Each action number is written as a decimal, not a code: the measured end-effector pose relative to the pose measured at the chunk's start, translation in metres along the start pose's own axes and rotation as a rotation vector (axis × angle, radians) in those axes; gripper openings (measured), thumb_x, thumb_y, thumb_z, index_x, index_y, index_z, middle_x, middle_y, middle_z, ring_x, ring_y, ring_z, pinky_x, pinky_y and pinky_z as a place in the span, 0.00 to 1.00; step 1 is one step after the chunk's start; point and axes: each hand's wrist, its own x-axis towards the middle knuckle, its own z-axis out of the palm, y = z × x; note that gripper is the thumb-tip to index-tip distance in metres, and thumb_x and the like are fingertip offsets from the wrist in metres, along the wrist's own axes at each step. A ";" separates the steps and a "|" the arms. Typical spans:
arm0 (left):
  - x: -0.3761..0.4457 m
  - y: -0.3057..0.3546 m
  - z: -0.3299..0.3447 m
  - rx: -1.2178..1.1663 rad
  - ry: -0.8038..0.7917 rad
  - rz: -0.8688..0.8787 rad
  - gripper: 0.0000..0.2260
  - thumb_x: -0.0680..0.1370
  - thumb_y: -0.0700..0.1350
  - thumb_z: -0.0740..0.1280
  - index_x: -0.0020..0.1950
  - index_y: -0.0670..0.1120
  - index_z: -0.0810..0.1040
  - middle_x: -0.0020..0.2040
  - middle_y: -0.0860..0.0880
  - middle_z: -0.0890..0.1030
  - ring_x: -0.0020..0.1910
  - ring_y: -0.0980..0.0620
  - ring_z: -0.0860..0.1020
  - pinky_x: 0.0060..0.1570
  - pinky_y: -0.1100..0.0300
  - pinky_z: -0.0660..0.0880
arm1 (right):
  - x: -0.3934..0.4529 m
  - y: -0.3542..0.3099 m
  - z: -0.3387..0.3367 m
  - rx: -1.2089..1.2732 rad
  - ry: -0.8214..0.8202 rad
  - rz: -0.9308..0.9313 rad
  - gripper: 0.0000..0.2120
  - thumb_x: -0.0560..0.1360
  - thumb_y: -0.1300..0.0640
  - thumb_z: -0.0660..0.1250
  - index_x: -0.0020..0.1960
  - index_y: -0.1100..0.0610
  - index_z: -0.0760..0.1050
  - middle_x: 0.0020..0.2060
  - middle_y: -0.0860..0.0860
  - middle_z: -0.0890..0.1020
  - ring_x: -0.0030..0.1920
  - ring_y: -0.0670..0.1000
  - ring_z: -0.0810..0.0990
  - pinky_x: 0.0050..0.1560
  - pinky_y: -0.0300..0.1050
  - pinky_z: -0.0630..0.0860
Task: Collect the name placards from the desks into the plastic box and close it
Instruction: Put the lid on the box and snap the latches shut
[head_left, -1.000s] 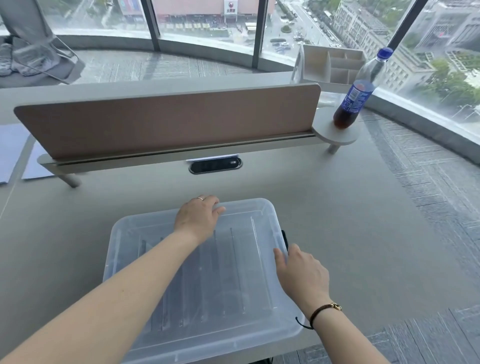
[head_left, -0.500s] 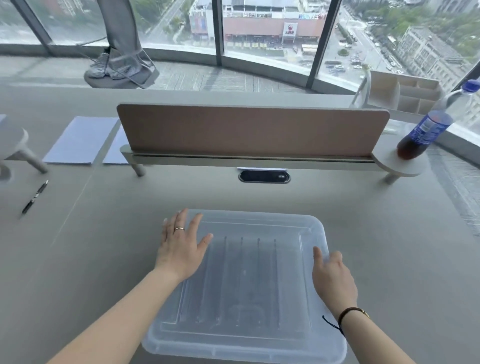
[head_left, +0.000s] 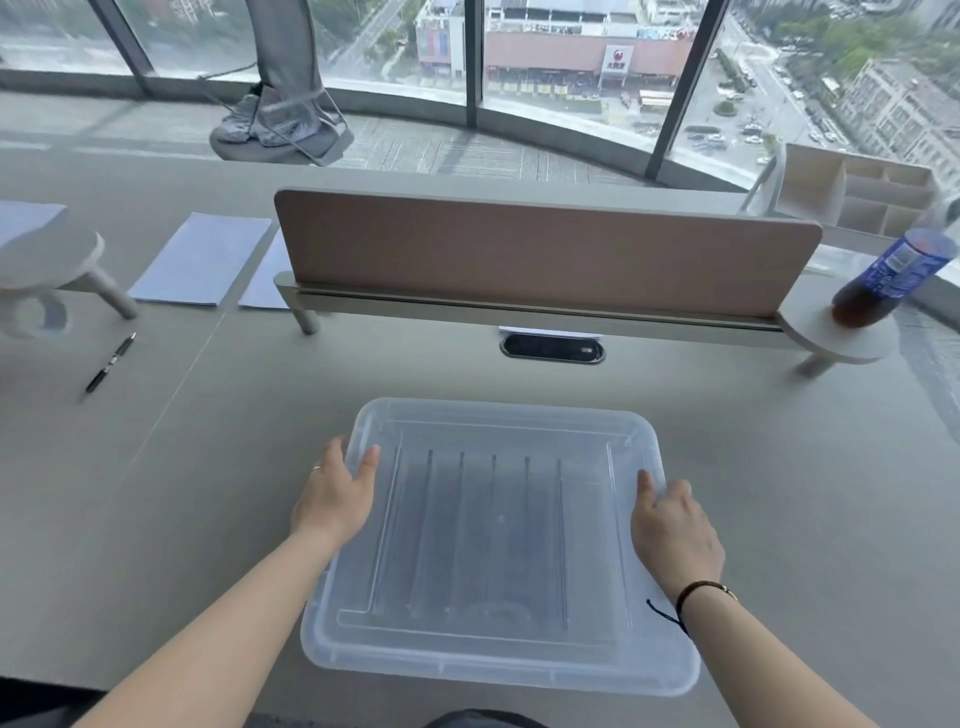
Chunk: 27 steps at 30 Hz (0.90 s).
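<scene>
Both hands have shifted out to the sides of the plastic box (head_left: 498, 545), which sits near the front edge of the desk (head_left: 779, 467) with its ribbed clear lid (head_left: 483, 530) on top. A second ago the left hand (head_left: 335, 501) lay flat on the far part of the lid; now it wraps the left rim, thumb over the top and fingers (head_left: 332, 452) curled down the side. The right hand (head_left: 672, 532) hugs the right rim the same way, thumb on the lid. Neither hand carries anything; each is closed on the lid's edge. That move from pressing the top to gripping the sides suggests the lid is being snapped down or the side catches sought, so the closing step looks nearly done. Through the cloudy plastic I cannot make out any placards inside, and none shows on the desk. A pen (head_left: 110, 362), papers (head_left: 202, 260) and a cola bottle (head_left: 878, 283) lie well apart from the box.
</scene>
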 end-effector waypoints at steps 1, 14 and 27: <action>0.002 0.000 0.000 0.011 0.006 -0.006 0.31 0.79 0.65 0.55 0.75 0.49 0.61 0.70 0.42 0.71 0.68 0.40 0.71 0.62 0.44 0.69 | 0.001 -0.001 0.000 -0.008 0.015 -0.005 0.26 0.79 0.36 0.45 0.50 0.56 0.68 0.44 0.52 0.73 0.46 0.58 0.72 0.45 0.51 0.67; 0.009 0.012 -0.003 0.295 0.099 -0.096 0.36 0.76 0.70 0.49 0.72 0.44 0.65 0.62 0.40 0.77 0.60 0.38 0.76 0.52 0.46 0.71 | 0.011 -0.004 -0.005 0.181 -0.101 0.147 0.27 0.73 0.29 0.51 0.54 0.52 0.65 0.40 0.47 0.76 0.44 0.55 0.78 0.41 0.49 0.72; 0.024 0.012 -0.011 0.010 -0.032 -0.196 0.37 0.73 0.72 0.57 0.59 0.39 0.76 0.52 0.40 0.81 0.52 0.38 0.78 0.54 0.45 0.75 | 0.000 -0.007 -0.011 -0.048 0.132 -0.012 0.25 0.77 0.33 0.51 0.48 0.56 0.62 0.37 0.52 0.78 0.36 0.58 0.75 0.37 0.49 0.68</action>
